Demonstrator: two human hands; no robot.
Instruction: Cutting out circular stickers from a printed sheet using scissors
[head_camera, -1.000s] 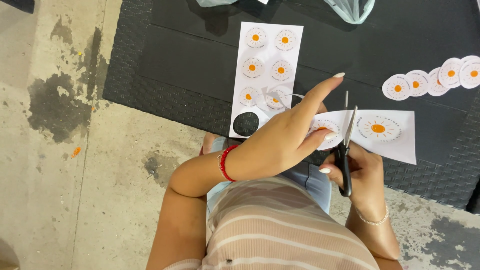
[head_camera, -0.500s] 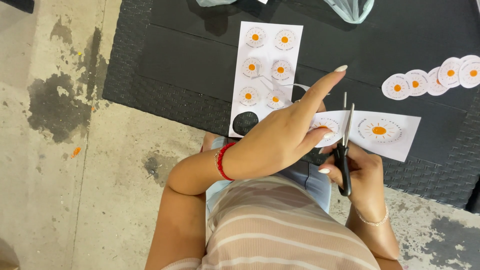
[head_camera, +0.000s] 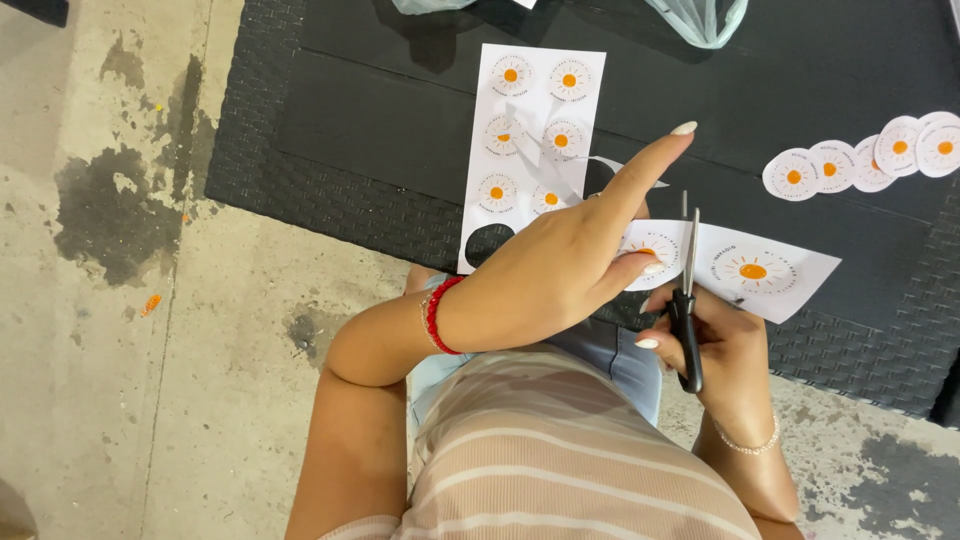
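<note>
Over the black woven table (head_camera: 330, 190), the right hand (head_camera: 722, 345) grips black-handled scissors (head_camera: 688, 290), blades partly open on a white paper strip with orange sun circles (head_camera: 760, 272). The left hand (head_camera: 570, 255) pinches that strip. Small snips around each circle look best. Nearby lie a bigger white printed sheet (head_camera: 530, 130) and cut round stickers (head_camera: 865, 160); the table edge is close.
</note>
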